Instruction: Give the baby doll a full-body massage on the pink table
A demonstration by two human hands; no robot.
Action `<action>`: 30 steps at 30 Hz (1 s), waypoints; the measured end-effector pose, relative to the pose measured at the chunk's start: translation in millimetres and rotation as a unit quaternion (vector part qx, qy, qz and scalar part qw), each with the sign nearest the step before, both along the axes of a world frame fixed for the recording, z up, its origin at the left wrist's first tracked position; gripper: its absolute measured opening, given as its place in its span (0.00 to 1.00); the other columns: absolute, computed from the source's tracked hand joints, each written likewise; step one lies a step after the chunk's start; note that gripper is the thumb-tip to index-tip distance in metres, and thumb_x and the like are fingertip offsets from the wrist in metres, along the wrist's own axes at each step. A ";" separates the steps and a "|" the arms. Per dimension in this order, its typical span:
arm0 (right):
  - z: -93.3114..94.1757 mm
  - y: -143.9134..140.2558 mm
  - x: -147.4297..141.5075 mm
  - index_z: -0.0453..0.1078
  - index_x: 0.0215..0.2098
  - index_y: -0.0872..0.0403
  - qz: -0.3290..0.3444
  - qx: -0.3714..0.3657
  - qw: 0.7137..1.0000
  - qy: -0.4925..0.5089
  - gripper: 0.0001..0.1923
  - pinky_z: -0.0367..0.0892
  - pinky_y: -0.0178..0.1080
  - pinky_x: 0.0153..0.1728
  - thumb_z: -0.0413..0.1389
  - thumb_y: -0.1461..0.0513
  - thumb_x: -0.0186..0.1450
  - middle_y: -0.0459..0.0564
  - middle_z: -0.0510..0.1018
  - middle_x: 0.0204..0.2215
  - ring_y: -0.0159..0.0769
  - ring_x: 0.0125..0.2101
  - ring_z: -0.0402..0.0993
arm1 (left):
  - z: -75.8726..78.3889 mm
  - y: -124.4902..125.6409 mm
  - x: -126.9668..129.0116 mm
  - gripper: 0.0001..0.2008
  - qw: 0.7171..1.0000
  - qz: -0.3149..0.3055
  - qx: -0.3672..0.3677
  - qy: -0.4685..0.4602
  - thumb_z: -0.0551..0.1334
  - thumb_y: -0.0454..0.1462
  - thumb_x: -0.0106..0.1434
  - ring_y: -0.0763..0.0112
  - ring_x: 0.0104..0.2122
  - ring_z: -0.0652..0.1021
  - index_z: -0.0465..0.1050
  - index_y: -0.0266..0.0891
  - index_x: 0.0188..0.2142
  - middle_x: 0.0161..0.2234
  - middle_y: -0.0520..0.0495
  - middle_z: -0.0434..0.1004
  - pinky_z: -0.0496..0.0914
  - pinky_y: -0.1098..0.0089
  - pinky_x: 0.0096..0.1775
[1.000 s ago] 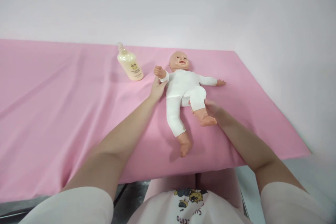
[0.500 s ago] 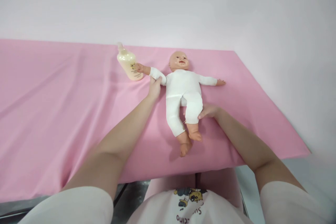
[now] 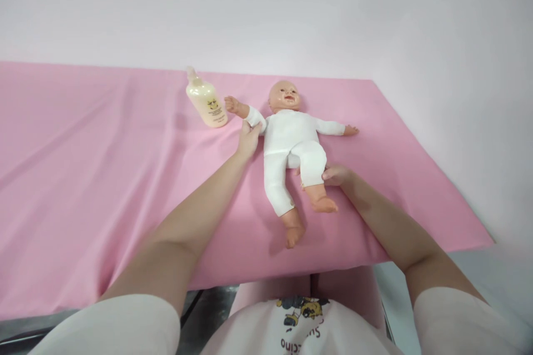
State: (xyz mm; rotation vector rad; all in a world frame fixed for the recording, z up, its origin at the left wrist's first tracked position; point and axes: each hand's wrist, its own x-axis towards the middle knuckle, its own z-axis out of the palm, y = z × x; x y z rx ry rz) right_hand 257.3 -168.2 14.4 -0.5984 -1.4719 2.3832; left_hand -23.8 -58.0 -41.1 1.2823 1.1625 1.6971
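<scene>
A baby doll [image 3: 291, 133] with a bald head and a white cloth body lies on its back, its bare feet toward me. My left hand [image 3: 249, 138] is closed around the upper part of the doll's arm on the left, which is lifted and bent. Under the doll's leg on the right, my right hand [image 3: 336, 174] grips near the knee and holds that leg up; some fingers are hidden behind the cloth. The other leg and the outstretched arm on the right rest on the pink cloth [image 3: 104, 177].
A pump bottle [image 3: 208, 104] of pale yellow liquid stands on the cloth just left of the doll's raised hand. The pink cloth covers the table up to the white wall [image 3: 266, 11]. Its front edge lies near my lap.
The doll's leg in my right hand has swung to the right, its foot moving away from the other. The arm in my left hand has shifted right, away from the bottle.
</scene>
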 end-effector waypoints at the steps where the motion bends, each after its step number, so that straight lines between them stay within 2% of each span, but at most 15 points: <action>1: -2.4 0.6 -0.5 0.74 0.48 0.58 -0.025 0.004 0.999 0.029 0.30 0.73 0.41 0.46 0.70 0.53 0.51 0.53 0.82 0.38 0.41 0.41 0.80 | 2.1 -1.9 1.1 0.19 1.000 -0.010 0.007 0.019 0.69 0.47 0.57 0.59 0.49 0.78 0.71 0.44 0.45 0.45 0.46 0.79 0.71 0.56 0.55; 3: -6.6 3.1 -1.1 0.74 0.47 0.57 -0.084 -0.005 0.993 0.077 0.30 0.74 0.38 0.42 0.68 0.50 0.51 0.51 0.83 0.35 0.39 0.36 0.79 | 8.4 -5.9 2.6 0.17 0.994 -0.052 0.046 0.081 0.70 0.46 0.56 0.56 0.50 0.78 0.75 0.43 0.43 0.45 0.44 0.80 0.69 0.53 0.58; 5: -9.1 6.3 -1.3 0.75 0.46 0.55 -0.127 -0.018 0.989 0.075 0.28 0.74 0.36 0.36 0.65 0.48 0.53 0.51 0.83 0.34 0.37 0.33 0.78 | 16.3 -9.8 3.3 0.13 0.978 -0.092 0.099 0.157 0.70 0.43 0.56 0.55 0.52 0.77 0.79 0.43 0.40 0.46 0.44 0.81 0.65 0.52 0.62; 7: -10.4 9.1 -1.2 0.75 0.43 0.54 -0.146 -0.027 0.987 0.060 0.23 0.73 0.35 0.33 0.62 0.48 0.56 0.50 0.83 0.31 0.36 0.30 0.77 | 23.7 -13.5 3.6 0.10 0.964 -0.102 0.124 0.210 0.69 0.40 0.56 0.54 0.54 0.76 0.81 0.44 0.39 0.48 0.44 0.81 0.61 0.52 0.64; 9: -11.3 10.6 -1.1 0.75 0.39 0.55 -0.154 -0.031 0.986 0.052 0.18 0.72 0.34 0.30 0.60 0.51 0.58 0.50 0.81 0.28 0.35 0.28 0.75 | 28.8 -16.5 3.8 0.11 0.962 -0.094 0.117 0.228 0.67 0.37 0.56 0.54 0.55 0.75 0.82 0.45 0.40 0.49 0.44 0.81 0.59 0.51 0.64; 13: -14.4 11.0 -1.9 0.75 0.38 0.56 -0.181 -0.039 0.982 0.038 0.15 0.72 0.35 0.32 0.60 0.57 0.55 0.50 0.82 0.29 0.35 0.29 0.76 | 32.7 -20.1 3.5 0.13 0.962 -0.095 0.106 0.231 0.66 0.34 0.55 0.54 0.56 0.74 0.82 0.46 0.41 0.49 0.45 0.81 0.59 0.51 0.65; 17: -19.5 11.9 -2.1 0.74 0.35 0.55 -0.209 -0.008 0.977 0.031 0.13 0.73 0.39 0.37 0.58 0.59 0.53 0.50 0.81 0.29 0.39 0.31 0.77 | 32.9 -21.6 3.6 0.13 0.961 -0.101 0.114 0.233 0.66 0.35 0.55 0.54 0.56 0.74 0.82 0.46 0.40 0.49 0.46 0.81 0.59 0.51 0.65; 20: -21.0 12.3 -0.7 0.74 0.36 0.56 -0.185 0.009 0.982 0.023 0.14 0.72 0.40 0.39 0.57 0.62 0.50 0.50 0.82 0.30 0.40 0.32 0.77 | 29.4 -20.5 5.8 0.13 0.972 -0.101 0.098 0.188 0.68 0.38 0.55 0.54 0.55 0.75 0.81 0.45 0.41 0.49 0.45 0.81 0.61 0.51 0.64; 24: -14.2 10.2 0.2 0.76 0.36 0.57 -0.096 0.001 0.995 0.031 0.16 0.73 0.41 0.41 0.56 0.63 0.48 0.52 0.84 0.34 0.40 0.34 0.78 | 17.2 -10.7 6.2 0.18 0.995 -0.096 0.006 0.015 0.70 0.40 0.50 0.54 0.50 0.79 0.76 0.42 0.42 0.45 0.44 0.81 0.70 0.52 0.57; 26: -8.9 8.9 -0.1 0.77 0.36 0.57 -0.052 -0.007 0.998 0.034 0.17 0.74 0.41 0.43 0.56 0.65 0.48 0.51 0.84 0.35 0.40 0.35 0.79 | 9.7 -2.3 3.0 0.19 0.995 -0.077 -0.032 -0.048 0.68 0.39 0.49 0.55 0.47 0.80 0.73 0.43 0.42 0.42 0.46 0.80 0.72 0.53 0.54; 30: -2.0 7.2 0.2 0.78 0.40 0.59 0.032 0.001 0.999 0.016 0.19 0.73 0.43 0.49 0.60 0.67 0.49 0.53 0.84 0.37 0.42 0.40 0.81 | -1.4 12.0 -4.9 0.19 0.993 -0.040 -0.059 -0.097 0.66 0.39 0.51 0.57 0.47 0.79 0.68 0.47 0.44 0.43 0.48 0.79 0.74 0.56 0.52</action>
